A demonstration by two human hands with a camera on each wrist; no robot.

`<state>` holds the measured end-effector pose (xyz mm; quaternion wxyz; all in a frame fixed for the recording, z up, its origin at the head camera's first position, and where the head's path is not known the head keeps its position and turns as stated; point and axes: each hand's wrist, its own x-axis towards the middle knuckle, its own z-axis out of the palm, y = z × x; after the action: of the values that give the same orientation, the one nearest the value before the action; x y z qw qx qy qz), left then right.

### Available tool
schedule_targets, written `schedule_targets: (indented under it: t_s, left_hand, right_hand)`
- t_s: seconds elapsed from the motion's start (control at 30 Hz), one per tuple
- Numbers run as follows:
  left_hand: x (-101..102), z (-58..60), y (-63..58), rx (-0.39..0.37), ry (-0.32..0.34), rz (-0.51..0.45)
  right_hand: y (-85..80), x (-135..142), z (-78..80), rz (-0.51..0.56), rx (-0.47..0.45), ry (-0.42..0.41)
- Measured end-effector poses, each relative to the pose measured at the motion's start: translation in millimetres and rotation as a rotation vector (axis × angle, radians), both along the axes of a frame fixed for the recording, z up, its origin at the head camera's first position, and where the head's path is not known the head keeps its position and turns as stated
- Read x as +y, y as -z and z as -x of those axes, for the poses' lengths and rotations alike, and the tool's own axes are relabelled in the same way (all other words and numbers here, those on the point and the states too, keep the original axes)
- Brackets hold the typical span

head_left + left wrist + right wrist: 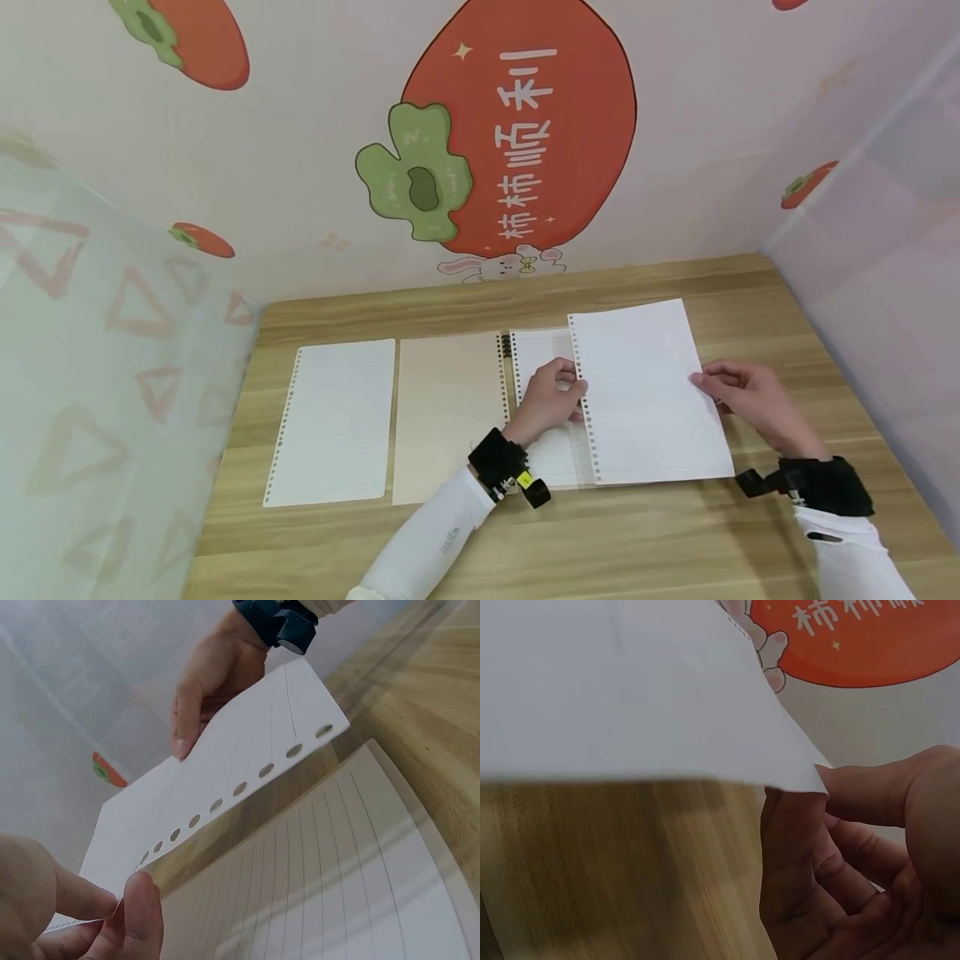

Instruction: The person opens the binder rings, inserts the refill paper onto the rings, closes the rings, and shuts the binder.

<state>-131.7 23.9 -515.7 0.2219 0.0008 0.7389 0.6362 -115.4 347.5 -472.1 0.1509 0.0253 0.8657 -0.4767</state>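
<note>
Loose sheet point(648, 392) is lifted off the open notebook point(536, 400), held at both side edges. Left hand point(551, 398) pinches the punched-hole edge with thumb and fingers; right hand point(742, 398) pinches the opposite plain edge, fingers curled under. The left wrist view shows a gap between the sheet and the notebook page below. The sheet is thin, white, ruled, rectangular, with a row of round holes along one side. The notebook is spiral-bound with ruled pages; its beige cover point(447, 412) is folded flat on the side away from the sheet. Beyond the cover lies a second loose ruled sheet point(335, 421), flat on the wooden table point(637, 542). Bare table shows between the notebook and the near edge.
</note>
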Motion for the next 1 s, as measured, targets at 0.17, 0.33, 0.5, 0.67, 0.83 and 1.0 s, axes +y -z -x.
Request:
schedule_targets:
  t_s: [0.17, 0.33, 0.5, 0.67, 0.83, 1.0]
  left_hand:
    - [-10.4, -0.7, -1.6, -0.008, -0.006, -0.002]
    - [-21.2, -2.8, -1.7, 0.010, -0.016, 0.009]
    - [-33.2, -3.8, 1.5, 0.027, -0.045, 0.054]
    - [-44.4, -3.3, 2.2, 0.031, -0.064, 0.056]
    - [-52.8, -1.5, 3.3, 0.030, -0.079, 0.047]
    - [-61.6, -0.4, 6.9, 0.025, -0.099, 0.046]
  right_hand:
    - [2.0, -11.0, 1.2, -0.033, 0.054, 0.003]
    - [6.4, -22.5, 3.7, -0.026, 0.063, 0.003]
    - [10.7, -36.2, 6.1, 0.019, 0.035, -0.006]
    - [16.0, -47.1, 8.5, 0.029, 0.020, -0.001]
    - [20.1, -56.1, 9.1, 0.034, 0.015, 0.024]
    - [25.2, -65.5, 9.7, 0.059, 0.014, 0.030]
